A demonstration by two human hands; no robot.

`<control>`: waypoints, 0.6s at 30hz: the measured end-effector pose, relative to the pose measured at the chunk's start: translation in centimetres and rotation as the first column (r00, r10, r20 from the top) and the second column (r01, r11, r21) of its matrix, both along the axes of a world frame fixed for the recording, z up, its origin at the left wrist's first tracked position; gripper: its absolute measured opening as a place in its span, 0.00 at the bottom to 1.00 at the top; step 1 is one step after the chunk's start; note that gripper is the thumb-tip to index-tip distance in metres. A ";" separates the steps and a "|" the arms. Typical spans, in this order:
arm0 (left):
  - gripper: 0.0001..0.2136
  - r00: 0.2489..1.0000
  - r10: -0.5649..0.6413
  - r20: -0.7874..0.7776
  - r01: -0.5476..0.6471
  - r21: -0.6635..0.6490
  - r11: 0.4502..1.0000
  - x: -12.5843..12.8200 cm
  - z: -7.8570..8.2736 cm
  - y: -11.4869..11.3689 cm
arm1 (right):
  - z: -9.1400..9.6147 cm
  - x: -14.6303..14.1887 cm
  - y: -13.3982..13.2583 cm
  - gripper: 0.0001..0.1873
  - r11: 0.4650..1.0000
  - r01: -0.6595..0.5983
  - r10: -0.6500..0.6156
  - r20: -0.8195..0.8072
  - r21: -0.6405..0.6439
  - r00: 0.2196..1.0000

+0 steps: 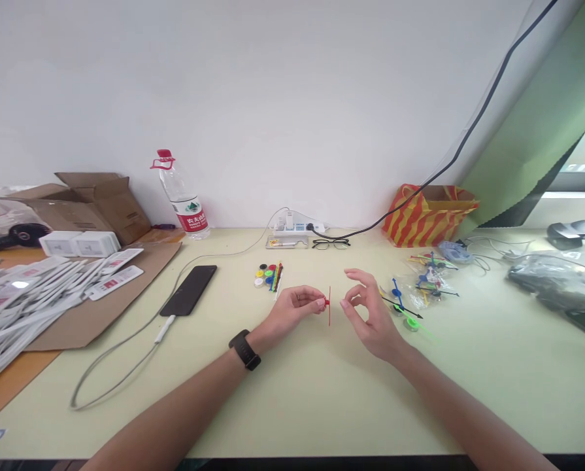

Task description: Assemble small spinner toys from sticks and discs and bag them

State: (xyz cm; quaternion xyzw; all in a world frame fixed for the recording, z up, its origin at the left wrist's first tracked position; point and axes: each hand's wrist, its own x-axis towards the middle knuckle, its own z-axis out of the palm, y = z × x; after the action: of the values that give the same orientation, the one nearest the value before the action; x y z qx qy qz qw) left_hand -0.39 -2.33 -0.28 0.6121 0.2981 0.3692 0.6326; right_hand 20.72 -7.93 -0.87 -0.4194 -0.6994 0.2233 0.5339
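Between thumb and fingers, my left hand [299, 304] pinches a small red plastic spinner [329, 305], whose thin arm stands upright, seen edge-on. To its right my right hand [368, 314] is raised, fingers apart and curved, holding nothing and not touching the spinner. Behind my left hand lie several small coloured round caps [265, 275] and a bundle of thin coloured plastic strips [276, 276]. Just beyond my right hand, blue, black and green arrow-shaped spinners [404, 304] rest on round bases, beside more spinner parts in clear plastic bags [432, 281].
A black phone [189, 290] on a charging cable lies at left, near a leaning water bottle [188, 203] and a cardboard box [91, 209]. At the back are a power strip [299, 224], glasses [331, 244] and a striped bag [424, 216]. White packets [42, 288] cover the far left.
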 end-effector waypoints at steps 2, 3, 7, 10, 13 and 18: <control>0.13 1.000 0.001 0.005 -0.001 -0.002 1.000 0.0 0.0 0.0 | -0.1 -0.2 -0.1 0.28 1.000 0.019 -0.019 -0.012 0.013 1.000; 0.13 1.000 0.004 0.010 -0.004 -0.003 1.000 0.1 0.0 0.0 | 0.0 -0.2 -0.2 0.30 1.000 0.016 -0.017 -0.022 -0.022 1.000; 0.14 0.999 0.028 0.023 -0.028 -0.001 1.000 0.1 0.0 0.0 | 0.8 0.6 0.0 0.18 0.899 -0.177 0.110 -0.183 -0.400 0.977; 0.13 0.999 0.025 0.028 -0.025 0.003 1.000 0.1 0.0 0.0 | 1.3 1.2 0.3 0.14 0.838 -0.268 0.123 -0.315 -0.475 0.941; 0.13 1.000 0.011 0.027 -0.011 0.006 1.000 0.1 0.0 0.0 | 1.2 1.2 0.5 0.13 0.862 -0.263 0.126 -0.319 -0.434 0.939; 0.13 1.000 0.001 0.024 -0.001 0.023 1.000 0.1 0.2 -0.1 | 0.8 0.5 0.5 0.11 0.911 -0.227 0.165 -0.202 -0.343 0.965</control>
State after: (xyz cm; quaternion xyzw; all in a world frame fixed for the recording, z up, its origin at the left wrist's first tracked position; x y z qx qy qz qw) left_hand -0.29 -2.43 -0.11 0.6145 0.2865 0.3804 0.6290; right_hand 21.20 -7.43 -0.09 -0.4179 -0.6368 0.4360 0.4793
